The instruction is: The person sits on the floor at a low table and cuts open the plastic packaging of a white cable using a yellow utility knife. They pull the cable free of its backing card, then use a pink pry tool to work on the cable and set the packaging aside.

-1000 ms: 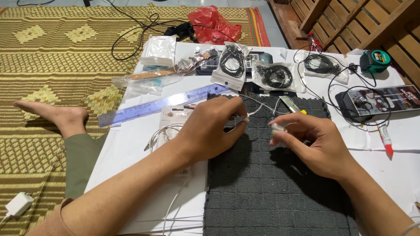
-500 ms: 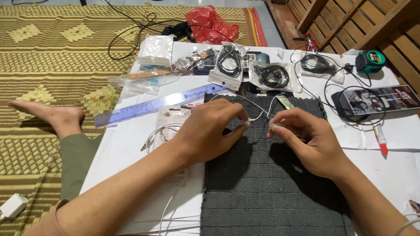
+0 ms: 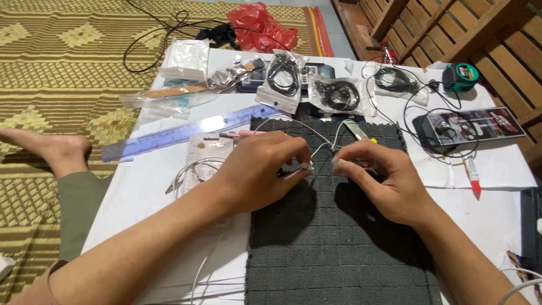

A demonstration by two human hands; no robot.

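A: While pinched over the dark grey mat (image 3: 339,248), left hand (image 3: 257,169) — fingertips closed tight on one end of a thin white wire (image 3: 316,135).
B: And right hand (image 3: 384,181)?
A: Same, thumb and forefinger pressed together on a small pale piece at the other end. Exactly what piece, cannot tell, too small.
B: Wire position?
A: Loops up from between both hands, arches over the mat's top edge. Hands close, fingertips not touching each other.
B: Around them?
A: Blue-violet ruler (image 3: 186,133) lying slantwise left of the mat, on the white table sheet (image 3: 141,192). Clear bags with black cables (image 3: 282,76) in a row behind. Green tape measure (image 3: 460,76) far right, near the wooden slats. Red-tipped pen (image 3: 471,175) right of the mat. Red plastic bag (image 3: 262,25) at the table's far edge.
B: Anything else?
A: Bare foot (image 3: 51,149) on the patterned rug, left of the table, well apart from the hands.
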